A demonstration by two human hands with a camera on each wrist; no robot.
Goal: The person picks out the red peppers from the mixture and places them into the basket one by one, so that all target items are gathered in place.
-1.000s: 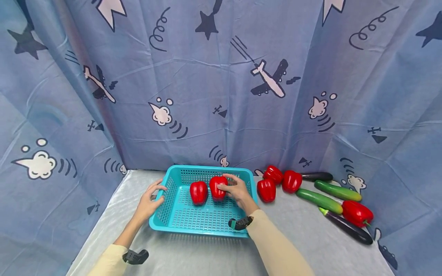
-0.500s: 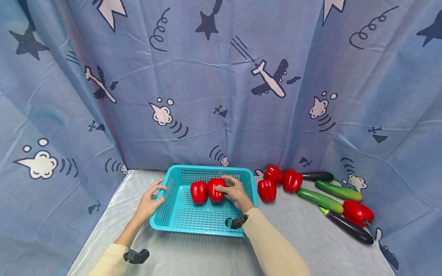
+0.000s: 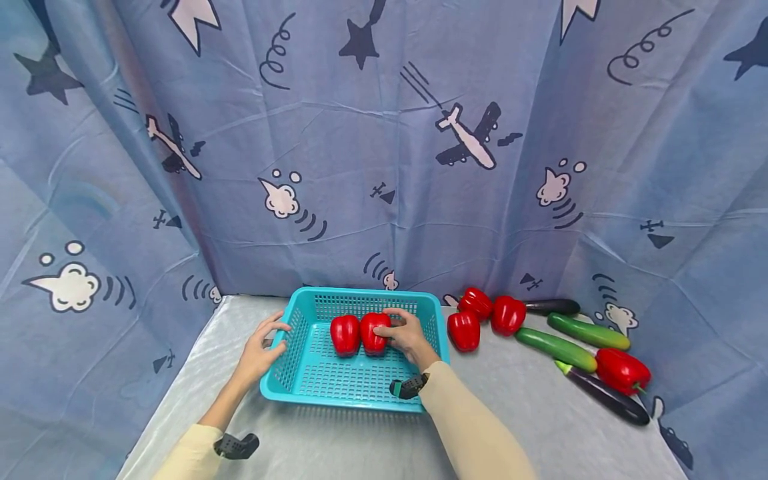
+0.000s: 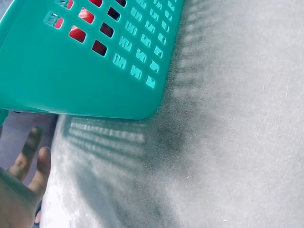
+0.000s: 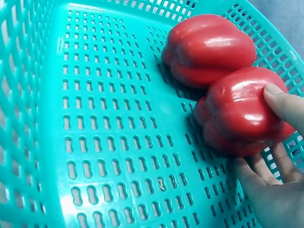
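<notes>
"How do the hands lie?"
"Left hand (image 3: 256, 355) spread, at the basket's (image 3: 345, 403) left rim; right hand (image 3: 411, 337) pinching the right-hand red pepper (image 5: 242, 111) inside, beside another pepper (image 5: 211, 47)."
"How will it handle?"
"Probably light and stiff but slick; I'd grip its bulging sides, thumb opposite fingers."

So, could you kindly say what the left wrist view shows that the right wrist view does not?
Left wrist only: the left hand, shadow on the tabletop. Right wrist only: the right hand, fingers holding a red pepper beside another pepper, the basket floor. Both: the turquoise basket with red inside, glimpsed through holes in the left view.
</notes>
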